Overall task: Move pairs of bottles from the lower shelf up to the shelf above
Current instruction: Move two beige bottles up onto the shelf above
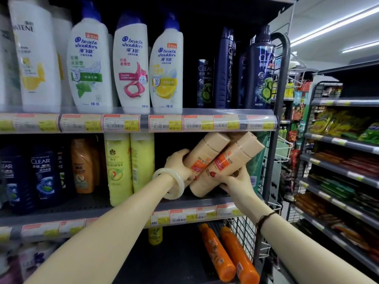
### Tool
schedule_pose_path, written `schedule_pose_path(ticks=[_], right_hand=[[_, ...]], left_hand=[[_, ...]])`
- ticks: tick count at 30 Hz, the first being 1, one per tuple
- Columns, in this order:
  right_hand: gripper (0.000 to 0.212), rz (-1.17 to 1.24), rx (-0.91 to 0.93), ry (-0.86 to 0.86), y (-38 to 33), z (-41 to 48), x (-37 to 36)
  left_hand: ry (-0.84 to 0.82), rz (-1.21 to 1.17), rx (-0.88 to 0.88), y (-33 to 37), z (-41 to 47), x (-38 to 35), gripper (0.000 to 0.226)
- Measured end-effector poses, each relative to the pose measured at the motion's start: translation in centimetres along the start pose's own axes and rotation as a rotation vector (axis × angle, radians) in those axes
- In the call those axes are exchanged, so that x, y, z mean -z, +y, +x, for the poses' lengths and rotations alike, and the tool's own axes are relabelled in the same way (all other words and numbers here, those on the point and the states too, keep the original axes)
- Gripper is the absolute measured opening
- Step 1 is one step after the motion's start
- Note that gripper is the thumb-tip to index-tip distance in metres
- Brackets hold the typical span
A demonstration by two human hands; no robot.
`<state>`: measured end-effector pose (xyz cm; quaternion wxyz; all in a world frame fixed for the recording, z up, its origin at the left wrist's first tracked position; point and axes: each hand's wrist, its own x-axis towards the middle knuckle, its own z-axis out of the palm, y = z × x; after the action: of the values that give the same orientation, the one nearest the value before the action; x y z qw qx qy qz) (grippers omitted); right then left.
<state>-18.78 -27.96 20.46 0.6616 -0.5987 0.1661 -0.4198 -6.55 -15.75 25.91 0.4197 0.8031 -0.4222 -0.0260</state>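
Two peach-coloured bottles with orange labels lean to the right, side by side, in the right part of the lower shelf point(205, 201). My left hand point(180, 165), with a pale bangle on its wrist, grips the left peach bottle point(207, 150). My right hand point(238, 181) holds the right peach bottle point(225, 167) from below. Their caps sit just under the front rail of the upper shelf point(205, 123). On that upper shelf there is a dark gap point(189, 78) between the white bottles and the dark blue ones.
White Head & Shoulders bottles point(131, 64) and dark blue Clear bottles point(260, 74) stand on the upper shelf. Yellow-green bottles point(121, 167), an orange bottle and more Clear bottles fill the lower shelf's left. Orange bottles point(225, 257) lie below. A black wire end frame point(281, 119) bounds the right.
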Motion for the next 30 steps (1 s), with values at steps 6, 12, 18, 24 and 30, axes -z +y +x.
schedule_pose_path(ticks=[6, 12, 18, 24, 30], right_hand=[[0.058, -0.033, -0.027, -0.009, 0.0, 1.1, -0.8], [0.067, -0.259, 0.026, -0.014, -0.9, 1.7, -2.7], [0.068, -0.378, 0.027, -0.099, -1.8, 2.1, -3.9], [0.061, -0.447, 0.052, -0.194, -2.4, 2.4, -4.2], [0.067, -0.452, -0.012, -0.276, -2.6, 3.0, -4.3]], left_hand=[[0.039, -0.007, 0.037, -0.6, 0.7, 0.4, 0.087], [0.091, -0.056, 0.065, -0.9, 0.9, 0.7, 0.078], [0.207, -0.167, 0.103, -1.8, 0.5, 0.3, 0.070], [0.240, -0.209, 0.113, -2.7, 0.3, 0.0, 0.059], [0.195, -0.261, 0.111, -3.5, 0.0, 0.3, 0.057]])
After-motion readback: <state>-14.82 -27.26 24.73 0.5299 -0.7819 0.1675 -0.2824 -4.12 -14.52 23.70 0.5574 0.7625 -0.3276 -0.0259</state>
